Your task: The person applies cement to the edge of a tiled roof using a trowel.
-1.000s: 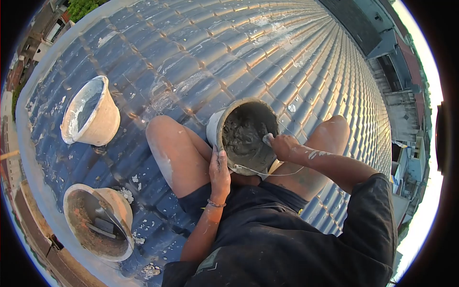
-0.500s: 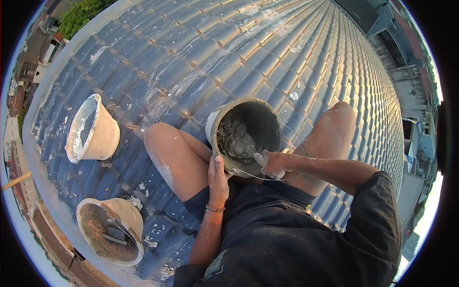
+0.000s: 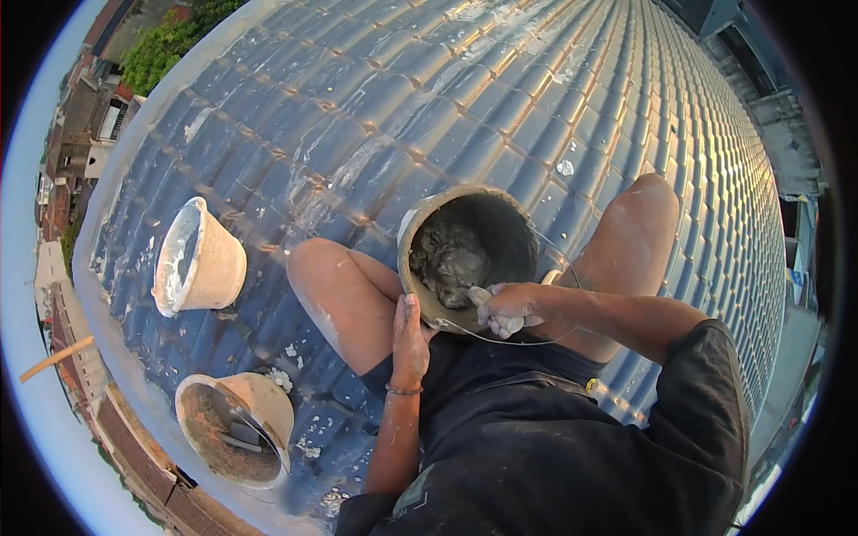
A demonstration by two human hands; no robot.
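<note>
Right fingers [image 3: 490, 302] at bucket [image 3: 509, 223] rim, in mortar [image 3: 450, 256].

Most of the frame is filled by a tiled roof [image 3: 465, 98] of glossy blue-grey tiles, laid in long ribbed rows that run toward the upper right. Warm, low sunlight is caught along the tile ridges — orange glints are seen across the upper half. White splashes and crumbs are scattered over the tiles at centre and lower left. Beyond the roof edge, houses and a green tree [image 3: 165, 49] are seen at upper left, more buildings [image 3: 786, 116] at right.
</note>
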